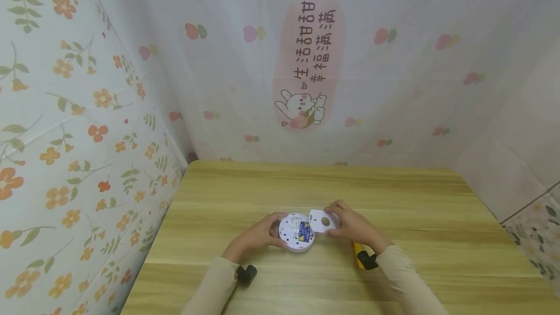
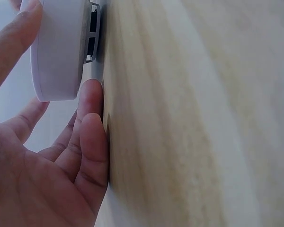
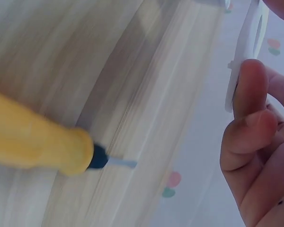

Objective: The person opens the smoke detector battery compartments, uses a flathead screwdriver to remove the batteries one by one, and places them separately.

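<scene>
A round white smoke detector point(image 1: 288, 238), its underside turned up, shows a printed label and a blue-and-yellow patch. My left hand point(image 1: 261, 234) grips it by the left rim between thumb and fingers. The left wrist view has its white side wall point(image 2: 61, 52) and a slotted vent point(image 2: 93, 33) close above the wood. To the right, my right hand point(image 1: 355, 226) pinches a thin white mounting plate point(image 1: 316, 221) with a hole in it. The plate's left edge is beside the detector's rim; whether they touch I cannot tell. Edge-on, the plate point(image 3: 236, 66) appears in the right wrist view.
A yellow-handled screwdriver point(image 3: 38, 135) lies on the wooden table point(image 1: 245, 183) below my right wrist, partly hidden in the head view. Black wrist cameras point(image 1: 247, 274) sit on both wrists. Patterned curtains point(image 1: 232, 62) hang behind the table and on its left.
</scene>
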`<state>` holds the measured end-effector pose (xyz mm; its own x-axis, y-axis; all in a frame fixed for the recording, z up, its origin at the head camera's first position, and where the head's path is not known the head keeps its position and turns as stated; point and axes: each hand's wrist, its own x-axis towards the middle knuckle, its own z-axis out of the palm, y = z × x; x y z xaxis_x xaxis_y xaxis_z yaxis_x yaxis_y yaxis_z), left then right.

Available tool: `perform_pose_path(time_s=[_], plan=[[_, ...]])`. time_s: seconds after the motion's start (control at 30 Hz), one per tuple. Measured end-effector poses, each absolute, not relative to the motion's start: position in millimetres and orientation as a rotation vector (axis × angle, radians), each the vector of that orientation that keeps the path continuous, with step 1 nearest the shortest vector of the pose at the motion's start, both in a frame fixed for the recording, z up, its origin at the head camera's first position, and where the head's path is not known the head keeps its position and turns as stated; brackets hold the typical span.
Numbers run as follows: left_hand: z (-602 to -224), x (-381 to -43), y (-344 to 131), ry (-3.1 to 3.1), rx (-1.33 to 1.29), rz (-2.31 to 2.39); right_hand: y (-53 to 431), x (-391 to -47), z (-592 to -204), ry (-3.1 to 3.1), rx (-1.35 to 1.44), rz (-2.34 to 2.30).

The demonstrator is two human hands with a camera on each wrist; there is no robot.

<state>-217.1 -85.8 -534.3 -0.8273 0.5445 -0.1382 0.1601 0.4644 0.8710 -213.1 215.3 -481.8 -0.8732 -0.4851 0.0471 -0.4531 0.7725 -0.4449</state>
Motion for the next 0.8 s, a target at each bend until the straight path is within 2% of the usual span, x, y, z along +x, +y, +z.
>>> perform_pose_path(time_s=[0.33,0.8], plan=[[-535,-215,-86,2.297,0.569,1.351,239,-212,-481,2.928,-0.654,-0.626],[-533,-215,-87,2.313,0.571,1.328,267,-209,-478,2.953,-0.653,-0.555]])
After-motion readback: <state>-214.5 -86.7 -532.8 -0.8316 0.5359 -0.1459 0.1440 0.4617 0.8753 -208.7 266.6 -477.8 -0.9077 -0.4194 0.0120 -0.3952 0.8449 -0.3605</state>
